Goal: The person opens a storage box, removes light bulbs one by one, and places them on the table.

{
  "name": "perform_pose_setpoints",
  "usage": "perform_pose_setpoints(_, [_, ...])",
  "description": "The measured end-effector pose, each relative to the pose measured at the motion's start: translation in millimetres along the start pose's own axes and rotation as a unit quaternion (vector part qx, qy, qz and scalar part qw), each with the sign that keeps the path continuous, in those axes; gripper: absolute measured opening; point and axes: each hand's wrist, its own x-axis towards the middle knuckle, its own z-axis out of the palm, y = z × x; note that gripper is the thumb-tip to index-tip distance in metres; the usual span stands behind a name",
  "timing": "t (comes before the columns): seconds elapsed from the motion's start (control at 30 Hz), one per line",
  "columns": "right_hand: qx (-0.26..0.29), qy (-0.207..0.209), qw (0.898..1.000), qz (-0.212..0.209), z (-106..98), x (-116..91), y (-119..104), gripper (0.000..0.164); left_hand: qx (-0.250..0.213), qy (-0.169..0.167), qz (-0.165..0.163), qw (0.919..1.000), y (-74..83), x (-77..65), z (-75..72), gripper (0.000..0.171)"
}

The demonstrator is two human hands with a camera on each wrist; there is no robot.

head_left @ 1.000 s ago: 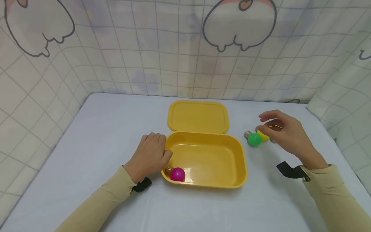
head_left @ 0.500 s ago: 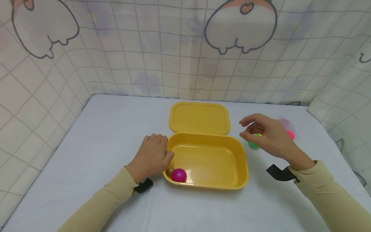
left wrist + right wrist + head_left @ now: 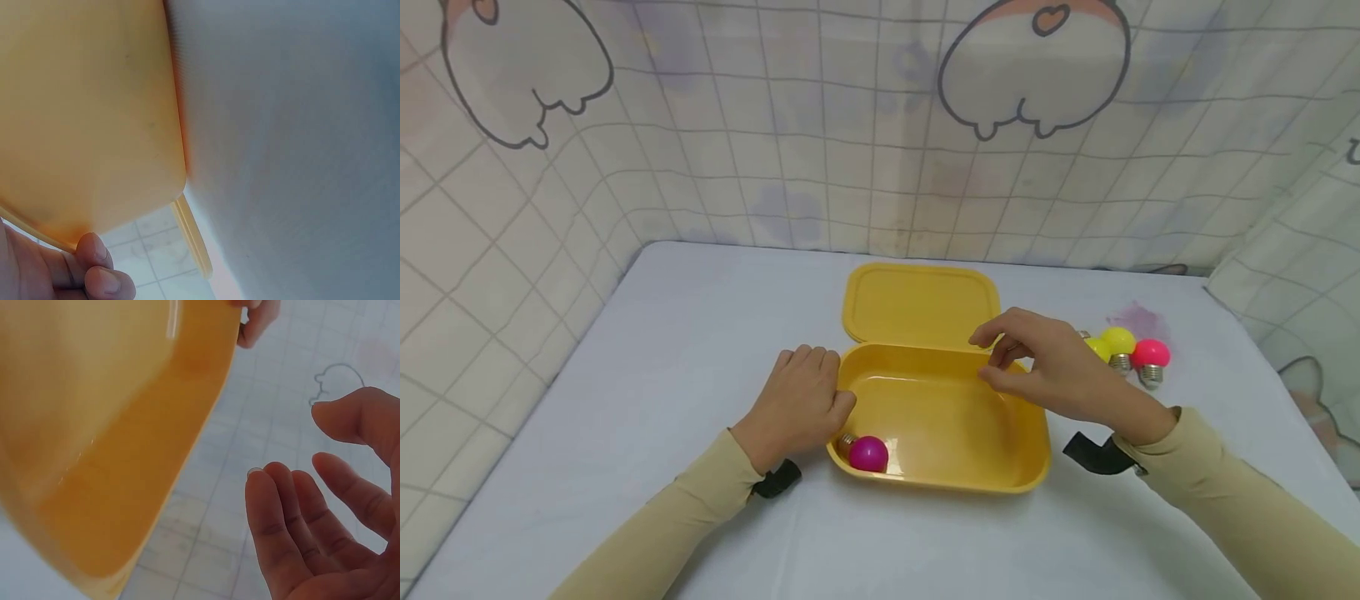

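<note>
My left hand (image 3: 793, 408) grips the left rim of a yellow plastic box (image 3: 937, 480), its fingers curled over the edge. In the left wrist view its fingertips (image 3: 94, 250) show at the rim. A magenta light bulb (image 3: 868, 454) lies in the box's near left corner. Over the back right corner of the box hovers my right hand (image 3: 1052, 367), fingers loosely bent and apart from the thumb. Nothing sits between them in the right wrist view. To its right lie yellow bulbs (image 3: 1118, 340) and a pink bulb (image 3: 1151, 353); a green one is hidden behind the hand.
A yellow lid (image 3: 921, 307) lies flat right behind the box. White cloth covers the table (image 3: 715, 308). A patterned grid curtain (image 3: 820, 150) rises at the back and both sides. A purple smudge (image 3: 1138, 321) shows behind the pink bulb.
My right hand has moved left, from over the bulbs to above the box's back right corner. The yellow and pink bulbs now show, and the green one is covered. My left hand stays put.
</note>
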Motion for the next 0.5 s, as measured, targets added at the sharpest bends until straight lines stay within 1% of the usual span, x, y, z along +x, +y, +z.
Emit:
perform_pose_setpoints(0.2, [0.009, -0.038, 0.999, -0.013, 10.7, 10.2, -7.6, 0.034, -0.001, 0.001, 0.004, 1.0, -0.9, 0.1, 0.4, 0.02])
perform_pose_setpoints(0.5, [0.017, -0.078, 0.996, -0.034, 27.2, 24.6, -16.7, 0.031, -0.003, 0.002, 0.004, 1.0, -1.3, -0.6, -0.2, 0.019])
